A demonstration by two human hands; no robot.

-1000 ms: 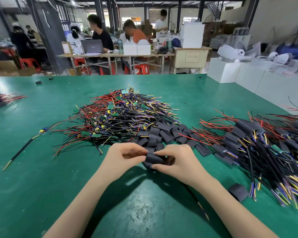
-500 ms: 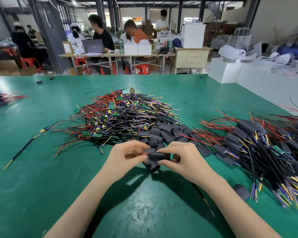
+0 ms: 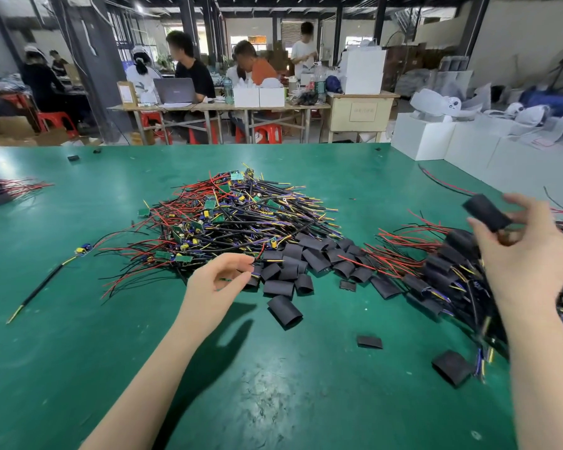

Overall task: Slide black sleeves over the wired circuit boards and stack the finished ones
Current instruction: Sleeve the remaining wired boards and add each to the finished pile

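A worker seated at a green desk (image 3: 78, 368) carries a sleeved circuit board (image 3: 486, 212) in the right hand (image 3: 520, 254), raised above the heap of finished, sleeved boards (image 3: 452, 271) at the desk's right side. The fingers and thumb of that hand are curled around the black sleeve, clamped on it, with the unit's wires blurred beneath the wrist. The left hand (image 3: 220, 280) reaches toward the near edge of the unsleeved pile (image 3: 238, 216), a dense tangle of small green boards trailing red, black and yellow leads at the centre of the desk. Its thumb and forefinger stand slightly apart with wires just between them; whether they already pinch a lead cannot be told.

Loose black sleeves (image 3: 293, 264) lie scattered between the two heaps, with a few strays nearer the worker, including one tube (image 3: 285, 310) lying alone on the green surface. A single wired board (image 3: 83, 249) rests well apart to the left.

Judging by the heaps, the job appears roughly at its midpoint or a little before: the finished pile is sizeable, yet the centre tangle remains large and plenty of empty sleeves wait. The unit in hand seems complete and due for stacking, while the next board looks about to be drawn. Other workers (image 3: 189, 69) sit at tables in the background of the workshop.
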